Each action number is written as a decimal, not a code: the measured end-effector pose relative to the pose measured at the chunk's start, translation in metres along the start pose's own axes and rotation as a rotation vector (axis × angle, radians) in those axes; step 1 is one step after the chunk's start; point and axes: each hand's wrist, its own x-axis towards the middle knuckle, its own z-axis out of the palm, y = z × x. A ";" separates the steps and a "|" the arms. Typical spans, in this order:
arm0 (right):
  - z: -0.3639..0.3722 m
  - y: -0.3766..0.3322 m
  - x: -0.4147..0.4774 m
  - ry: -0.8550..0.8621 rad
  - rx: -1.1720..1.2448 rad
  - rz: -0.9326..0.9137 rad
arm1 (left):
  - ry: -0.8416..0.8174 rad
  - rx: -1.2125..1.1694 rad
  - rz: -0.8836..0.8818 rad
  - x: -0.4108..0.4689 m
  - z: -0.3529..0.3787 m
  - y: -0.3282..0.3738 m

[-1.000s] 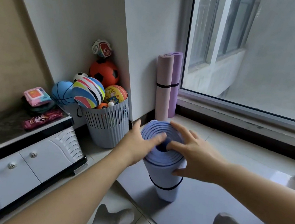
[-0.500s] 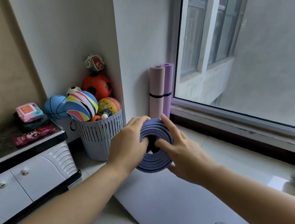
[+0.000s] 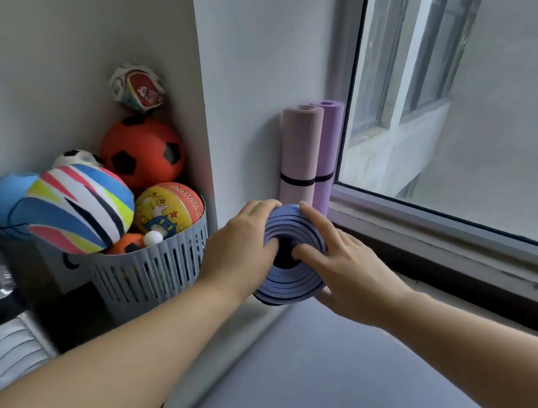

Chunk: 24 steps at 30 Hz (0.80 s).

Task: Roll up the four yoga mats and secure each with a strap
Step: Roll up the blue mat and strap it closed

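- The rolled blue mat (image 3: 298, 284) has travelled up to just before the strapped pink mat (image 3: 298, 145), its end facing the camera.
- The left grip (image 3: 244, 245) wraps its rim; the right grip (image 3: 347, 273) pinches the layers, thumb in the core.
- It is probably light, springy foam, best clasped around the outside.
- Left of the pink mat, the yellow ball (image 3: 170, 210) has unreadable lettering.

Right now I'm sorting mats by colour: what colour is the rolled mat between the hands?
The rolled mat is bluish purple; the head view shows it.
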 end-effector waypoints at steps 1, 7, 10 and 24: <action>0.021 0.015 0.014 -0.017 -0.006 -0.016 | -0.010 -0.011 -0.023 0.016 0.016 -0.017; 0.088 0.076 0.079 -0.123 0.046 -0.028 | 0.016 -0.133 -0.023 0.076 0.057 -0.077; 0.093 0.096 0.099 -0.178 0.075 -0.001 | -0.048 -0.140 0.010 0.090 0.066 -0.090; 0.090 0.141 0.160 -0.217 0.230 0.265 | -0.371 0.139 -0.099 0.174 0.058 -0.092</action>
